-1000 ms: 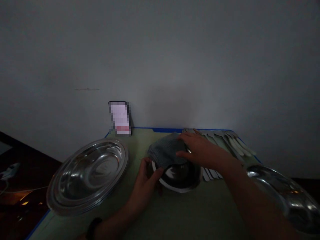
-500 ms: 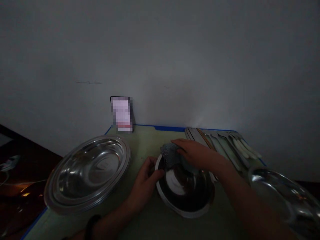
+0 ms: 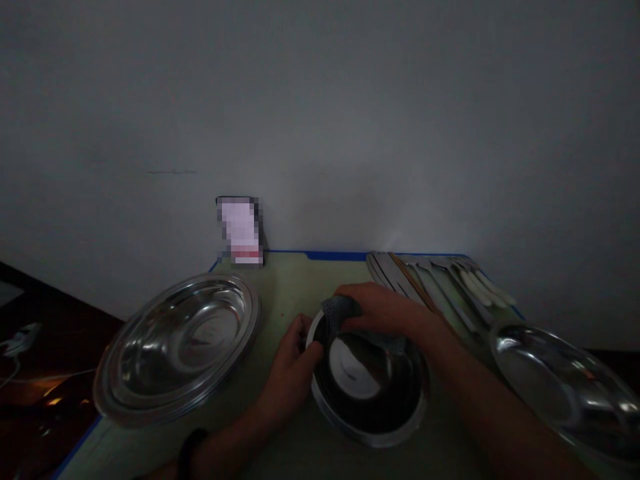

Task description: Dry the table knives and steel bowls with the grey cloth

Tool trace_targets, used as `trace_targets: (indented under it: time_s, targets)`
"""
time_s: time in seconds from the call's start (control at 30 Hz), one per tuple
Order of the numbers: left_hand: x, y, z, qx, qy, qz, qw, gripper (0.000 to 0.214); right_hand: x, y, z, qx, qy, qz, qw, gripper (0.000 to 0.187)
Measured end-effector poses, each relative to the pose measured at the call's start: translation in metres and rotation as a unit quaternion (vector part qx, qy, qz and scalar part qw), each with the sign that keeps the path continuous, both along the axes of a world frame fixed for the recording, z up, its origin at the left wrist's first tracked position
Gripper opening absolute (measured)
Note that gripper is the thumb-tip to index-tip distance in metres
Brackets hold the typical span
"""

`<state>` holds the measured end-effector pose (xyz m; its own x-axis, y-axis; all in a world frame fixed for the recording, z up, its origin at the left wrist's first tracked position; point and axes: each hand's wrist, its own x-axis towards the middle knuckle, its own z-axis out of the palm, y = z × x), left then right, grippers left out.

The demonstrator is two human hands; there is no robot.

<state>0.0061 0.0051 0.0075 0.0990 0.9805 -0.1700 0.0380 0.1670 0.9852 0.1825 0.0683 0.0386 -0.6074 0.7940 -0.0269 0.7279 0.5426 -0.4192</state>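
Observation:
A round metal bowl (image 3: 356, 370) with a shiny inside and a pale rim stands in front of me. My left hand (image 3: 296, 357) grips its left rim, thumb over the edge and fingers round the outside. A grey textured cloth (image 3: 340, 312) is bunched under my right hand (image 3: 377, 308), which is closed on it and presses it to the bowl's far inner wall. Part of the cloth hangs behind my right hand inside the bowl.
Stacked metal basins (image 3: 185, 347) stand on the left of the pale green table (image 3: 290, 280). A phone (image 3: 241, 230) leans on the wall. Chopsticks (image 3: 415, 283), several pieces of cutlery (image 3: 453, 293) and white-handled utensils (image 3: 483, 283) lie at the back right. Another metal basin (image 3: 565, 393) is at the right.
My right hand and the cloth have moved slightly left and down along the bowl's inner wall. My left hand stays on the rim. The view has shifted a little.

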Motion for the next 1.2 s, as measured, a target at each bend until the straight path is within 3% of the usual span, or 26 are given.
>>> trace_targets:
  time_s: [0.1,0.27,0.4,0.57,0.63,0.73,0.87,1.03,1.2]
  targets:
    - [0.000,-0.001,-0.001,0.013,-0.002,0.005,1.000,0.011,-0.006,-0.002,-0.005,0.042,-0.040,-0.036,0.998,0.030]
    - [-0.001,0.000,-0.002,0.017,-0.012,0.004,1.000,0.010,-0.007,-0.004,-0.005,0.035,-0.061,-0.076,0.995,0.027]
    - [-0.002,0.001,0.000,0.084,0.004,0.026,0.996,0.010,0.001,0.000,0.005,0.086,-0.022,-0.116,0.989,0.017]
    - [-0.002,0.002,-0.006,0.094,-0.018,0.000,0.995,0.043,0.004,0.001,0.020,0.184,0.076,-0.212,0.957,0.010]
    - [-0.001,0.002,-0.008,0.101,-0.010,-0.015,0.995,0.052,0.000,-0.002,0.024,0.187,0.102,-0.208,0.955,0.010]
    - [-0.001,0.003,-0.010,0.117,0.023,-0.012,0.993,0.049,-0.005,-0.005,0.026,0.183,0.101,-0.168,0.963,0.011]
    - [0.000,0.003,-0.008,0.102,0.033,-0.006,0.994,0.048,-0.006,-0.003,0.021,0.187,0.084,-0.150,0.967,0.014]
    - [0.000,0.001,-0.008,0.105,0.041,0.011,0.994,0.051,-0.002,0.005,0.009,0.172,0.097,-0.190,0.962,0.012]
    - [0.000,0.002,-0.006,0.171,0.074,0.034,0.982,0.058,-0.007,0.010,-0.013,0.122,0.232,-0.282,0.923,0.025]
